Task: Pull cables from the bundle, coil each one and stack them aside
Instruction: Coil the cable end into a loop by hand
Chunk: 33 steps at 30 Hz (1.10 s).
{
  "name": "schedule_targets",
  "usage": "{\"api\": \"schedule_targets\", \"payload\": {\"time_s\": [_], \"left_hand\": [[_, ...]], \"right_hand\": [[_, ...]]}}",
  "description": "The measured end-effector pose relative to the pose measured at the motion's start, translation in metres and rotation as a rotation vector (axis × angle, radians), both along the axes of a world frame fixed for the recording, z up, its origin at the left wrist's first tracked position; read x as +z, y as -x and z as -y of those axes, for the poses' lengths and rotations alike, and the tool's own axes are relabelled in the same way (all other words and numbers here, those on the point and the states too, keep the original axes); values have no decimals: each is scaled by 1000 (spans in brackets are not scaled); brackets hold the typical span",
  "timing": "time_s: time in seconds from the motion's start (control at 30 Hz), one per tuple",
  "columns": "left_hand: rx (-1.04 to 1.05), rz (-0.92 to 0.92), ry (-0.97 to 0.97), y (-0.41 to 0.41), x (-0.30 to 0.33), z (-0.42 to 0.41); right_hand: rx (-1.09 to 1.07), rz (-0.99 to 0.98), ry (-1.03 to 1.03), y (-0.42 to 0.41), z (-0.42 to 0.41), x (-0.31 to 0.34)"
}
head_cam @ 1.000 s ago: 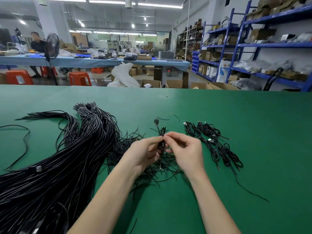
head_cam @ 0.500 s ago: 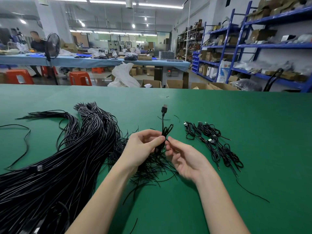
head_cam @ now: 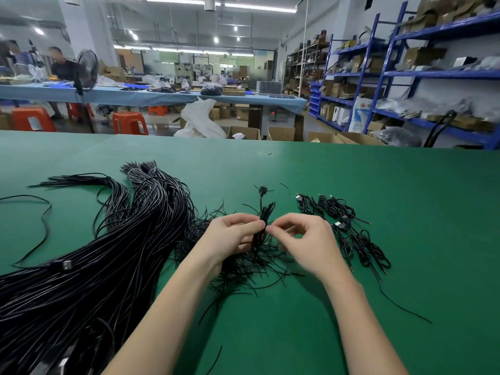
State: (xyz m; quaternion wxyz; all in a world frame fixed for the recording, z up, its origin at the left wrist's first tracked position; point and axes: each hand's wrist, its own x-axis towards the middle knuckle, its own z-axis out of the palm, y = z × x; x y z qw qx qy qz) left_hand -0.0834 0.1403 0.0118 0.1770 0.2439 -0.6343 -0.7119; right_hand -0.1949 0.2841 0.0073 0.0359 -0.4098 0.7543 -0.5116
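Cable [head_cam: 262,228] coil pinched between left hand [head_cam: 232,236] and right hand [head_cam: 305,239].

Green table surface [head_cam: 351,185]. Beyond it: long blue-covered table [head_cam: 151,94], orange stools [head_cam: 130,123], black standing fan [head_cam: 87,66], white bag [head_cam: 200,119], open cardboard boxes [head_cam: 281,133]. Blue shelving [head_cam: 378,74] at right, stocked with boxes. Person [head_cam: 63,67] at far left.
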Motion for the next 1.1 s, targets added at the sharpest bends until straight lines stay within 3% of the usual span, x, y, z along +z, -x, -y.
{"api": "schedule_targets", "payload": {"time_s": [0.13, 0.27, 0.37, 0.43, 0.57, 0.7, 0.8, 1.1], "left_hand": [[19, -76, -55, 6, -6, -8], [-11, -111, -113, 9, -8, -13], [42, -96, -54, 8, -8, -11], [91, -74, -15, 8, -9, -8], [109, -58, -7, 8, -11, -2], [84, -37, 21, 10, -14, -2], [74, -25, 29, 11, -15, -1], [67, -8, 57, 11, -18, 0]], "right_hand": [[62, 412, 100, -2, 2, 0], [48, 591, 204, 0, 2, -7], [-1, 688, 223, 7, -2, -13], [-92, 614, 202, 15, -6, -17], [-420, 172, 79, 33, -18, -21], [-675, -66, -117, 47, -30, -35], [-764, -78, -247, 53, -33, -44], [-834, -52, -269, 55, -30, -46]]}}
